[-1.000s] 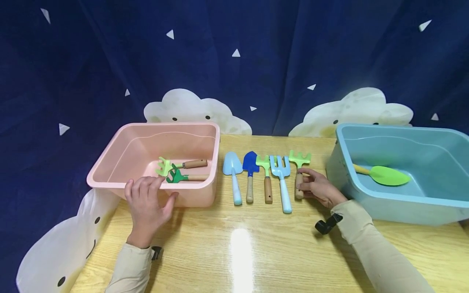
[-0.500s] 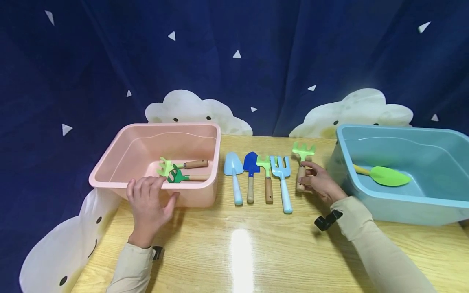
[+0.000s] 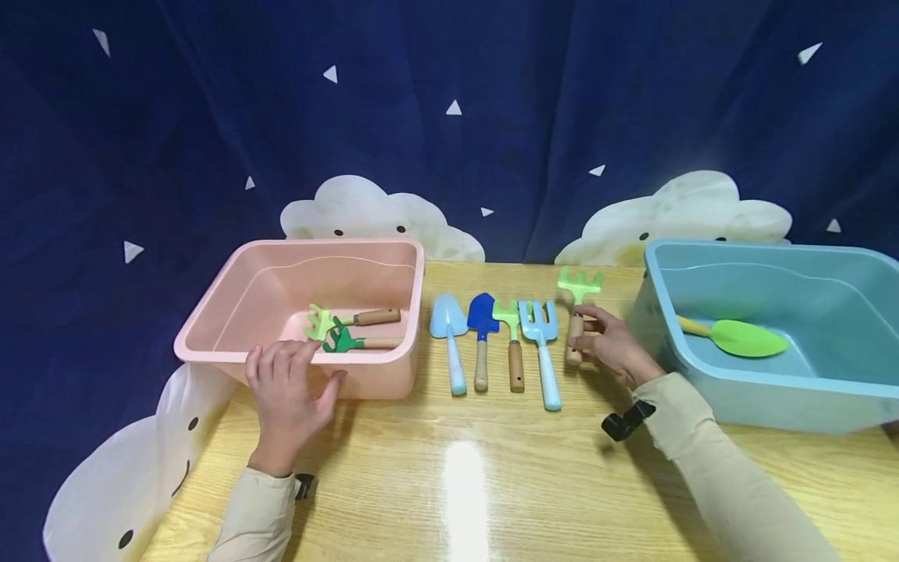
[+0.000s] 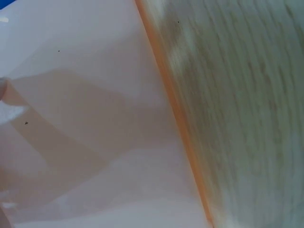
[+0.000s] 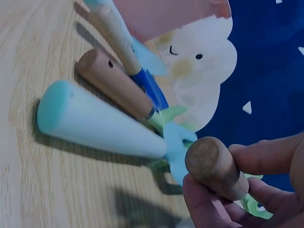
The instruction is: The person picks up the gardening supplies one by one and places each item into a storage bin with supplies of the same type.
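Observation:
My right hand (image 3: 612, 348) pinches the wooden handle of a light green hand rake (image 3: 579, 286) between thumb and fingers. In the right wrist view the butt of that rake handle (image 5: 207, 159) faces the camera, with a shadow on the wood below. My left hand (image 3: 289, 406) holds the front rim of the pink bin (image 3: 372, 379), fingers over the edge and thumb against the outer wall. Left of the rake lie a light blue fork (image 3: 544, 351), another green rake (image 3: 516, 363), a dark blue spade (image 3: 482, 314) and a light blue trowel (image 3: 448, 316).
Inside the pink bin are a yellow-green rake (image 3: 375, 316) and a dark green rake (image 3: 342, 338). The blue bin (image 3: 702, 375) at right holds a lime green trowel (image 3: 747, 338). A dark blue cloud-print curtain (image 3: 393, 94) hangs behind the wooden table (image 3: 393, 484).
My right hand has raised the green rake and shifted it toward the back of the table, then slightly left. The left hand has stayed on the pink bin's rim.

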Tool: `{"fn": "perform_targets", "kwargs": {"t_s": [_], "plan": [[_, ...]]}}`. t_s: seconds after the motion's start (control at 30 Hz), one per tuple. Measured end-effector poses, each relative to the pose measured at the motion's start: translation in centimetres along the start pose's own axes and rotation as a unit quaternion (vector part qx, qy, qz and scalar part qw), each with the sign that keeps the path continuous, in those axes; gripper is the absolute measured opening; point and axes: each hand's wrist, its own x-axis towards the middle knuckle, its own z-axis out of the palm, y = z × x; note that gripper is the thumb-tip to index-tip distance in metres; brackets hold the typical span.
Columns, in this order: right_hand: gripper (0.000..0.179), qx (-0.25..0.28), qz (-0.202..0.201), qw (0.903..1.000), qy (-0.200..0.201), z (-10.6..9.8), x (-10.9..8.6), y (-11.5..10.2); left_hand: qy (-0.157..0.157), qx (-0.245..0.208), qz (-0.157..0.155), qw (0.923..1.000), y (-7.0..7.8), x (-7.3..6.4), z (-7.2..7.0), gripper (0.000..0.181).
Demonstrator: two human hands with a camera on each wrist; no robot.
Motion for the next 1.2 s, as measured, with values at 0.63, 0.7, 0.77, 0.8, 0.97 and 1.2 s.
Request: {"fn": "perform_targets", "kwargs": {"t_s": [0.63, 0.7, 0.77, 0.8, 0.97, 1.2], "plan": [[0.072, -0.027, -0.064, 0.9967, -0.041, 2.2, -2.4, -4.8, -0.005, 0.002, 0.002, 1.0, 0.0, 0.2, -0.1, 0.051], [0.071, -0.04, -0.07, 0.996, -0.039, 2.4, -2.5, -5.2, -0.004, 0.002, 0.003, 1.0, 0.0, 0.1, -0.1, 0.051], [0.072, -0.05, -0.075, 0.9952, -0.036, 2.5, -2.6, -5.6, -0.004, 0.001, 0.003, 1.0, 0.1, 0.1, -0.1, 0.051], [0.072, -0.054, -0.079, 0.9948, -0.035, 2.6, -2.7, -5.7, -0.004, 0.001, 0.003, 1.0, 0.1, 0.1, 0.0, 0.051], [0.072, -0.069, -0.092, 0.9926, -0.039, 3.2, -3.2, -6.7, -0.005, -0.003, 0.005, 1.0, 0.1, 0.1, 0.0, 0.052], [0.066, -0.14, -0.123, 0.9814, -0.046, 4.9, -3.3, -8.7, 0.001, -0.004, 0.005, 1.0, -0.1, 0.0, 0.1, 0.051]]}}
